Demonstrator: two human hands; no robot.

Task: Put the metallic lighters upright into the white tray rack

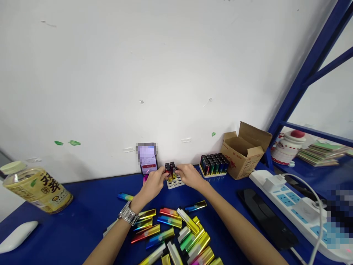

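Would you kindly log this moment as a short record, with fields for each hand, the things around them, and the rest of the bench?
Left hand: at the upright lighters, with a metal wristwatch
Right hand: at the same lighters, from the other side
Things: lighters stand in a white holder; metallic lighter cases lie loose nearer the person
Rest: a block of upright lighters, an open cardboard box, a pixelated phone, a bottle, a white power strip

The left arm (110, 239) and right arm (234, 221) reach forward. The left hand (152, 183) and right hand (190, 176) sit close together, with their fingers (179, 171) bent down.
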